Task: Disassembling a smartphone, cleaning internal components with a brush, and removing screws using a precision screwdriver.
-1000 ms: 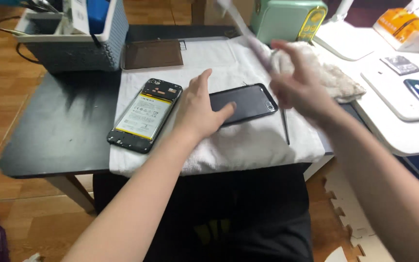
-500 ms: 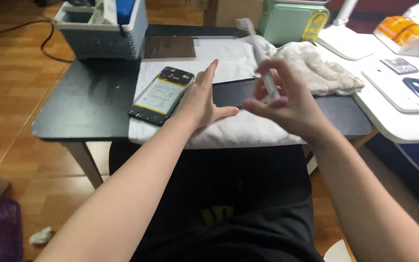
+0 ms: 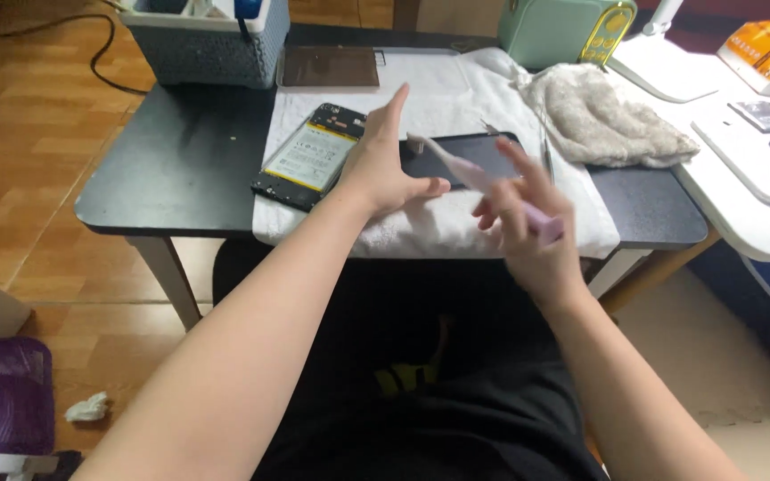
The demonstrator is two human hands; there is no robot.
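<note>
My left hand (image 3: 383, 160) rests edge-down on the white towel (image 3: 438, 98), fingers straight and together, between an opened phone body (image 3: 312, 157) with a yellow-labelled battery and a dark phone panel (image 3: 456, 157). My right hand (image 3: 528, 223) holds a pale pink toothbrush (image 3: 474, 178), its head pointing left over the dark panel near my left thumb. Thin tweezers (image 3: 545, 153) lie on the towel just right of the panel.
A grey basket (image 3: 207, 44) stands at the back left of the black table (image 3: 180, 160). A brown flat panel (image 3: 328, 66), a green box (image 3: 563, 31) and a crumpled grey cloth (image 3: 608, 116) lie behind. A white side table (image 3: 759, 214) at right carries phones.
My right hand has come down from the back right toward me and turned the toothbrush so its head points at the dark panel. The camera has tilted down and shifted.
</note>
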